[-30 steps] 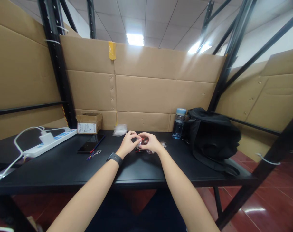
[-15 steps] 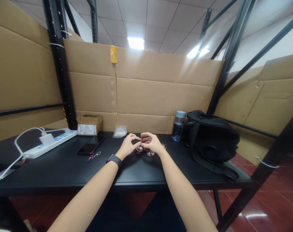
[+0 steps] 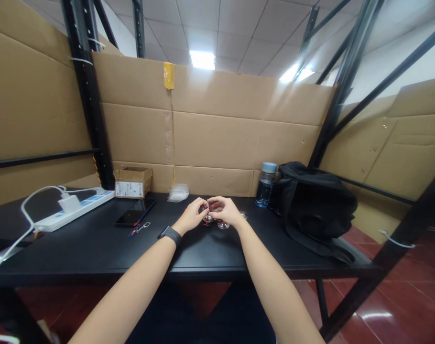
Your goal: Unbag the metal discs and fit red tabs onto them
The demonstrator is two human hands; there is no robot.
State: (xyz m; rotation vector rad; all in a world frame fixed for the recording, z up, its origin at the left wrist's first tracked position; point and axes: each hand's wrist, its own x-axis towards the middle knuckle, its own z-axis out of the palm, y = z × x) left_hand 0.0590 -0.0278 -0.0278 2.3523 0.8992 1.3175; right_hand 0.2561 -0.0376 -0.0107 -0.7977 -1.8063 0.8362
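Both hands meet over a small red-and-silver model with shiny round wheel-like discs [image 3: 222, 225] on the black table [image 3: 210, 255]. My left hand [image 3: 192, 216], with a dark watch [image 3: 170, 234] on its wrist, is closed in a pinch at the model's left part. From the other side my right hand [image 3: 226, 210] pinches at the same spot, thumb and fingers bent round its top. Between the fingertips is a small dark or red part, too small to name. My fingers hide much of the model; one disc shows beyond my right wrist.
At left are a white power strip [image 3: 92, 204] with cables, a phone [image 3: 135, 213], a keychain [image 3: 140, 229] and an open cardboard box [image 3: 129, 189]. Behind lies a clear plastic bag [image 3: 178, 192]. To the right stand a water bottle [image 3: 265, 185] and a black backpack [image 3: 316, 210]. Cardboard walls surround the table.
The fingers of my left hand have curled in closer to the right fingertips above the model. My right hand has hardly moved, and the view has shifted slightly.
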